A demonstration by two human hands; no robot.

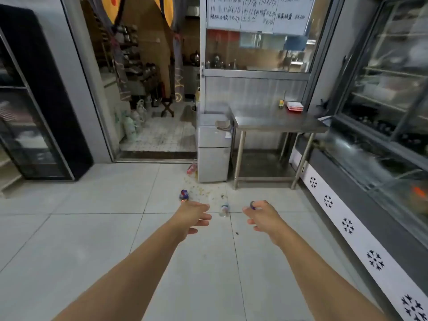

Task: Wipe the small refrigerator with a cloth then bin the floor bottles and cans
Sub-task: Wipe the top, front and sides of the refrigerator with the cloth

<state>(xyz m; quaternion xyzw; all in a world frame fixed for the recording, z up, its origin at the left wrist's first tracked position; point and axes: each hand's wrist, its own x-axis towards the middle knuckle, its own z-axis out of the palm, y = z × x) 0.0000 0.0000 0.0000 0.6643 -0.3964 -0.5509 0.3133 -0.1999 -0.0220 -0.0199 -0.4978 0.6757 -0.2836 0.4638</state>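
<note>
Centrally, left hand (193, 215) and right hand (261, 216) hang loosely spread, empty, above 2 cans (184, 195) and 1 bottle (224, 208).

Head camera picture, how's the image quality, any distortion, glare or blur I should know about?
Head view: wide-angle bending bows the display case on the right and the dark cooler on the left; reflections streak the case glass; the whiteboard writing is too soft to read; the hands, left and right, and the clear bottle are slightly blurred; lighting is even, with faint shadows.
</note>
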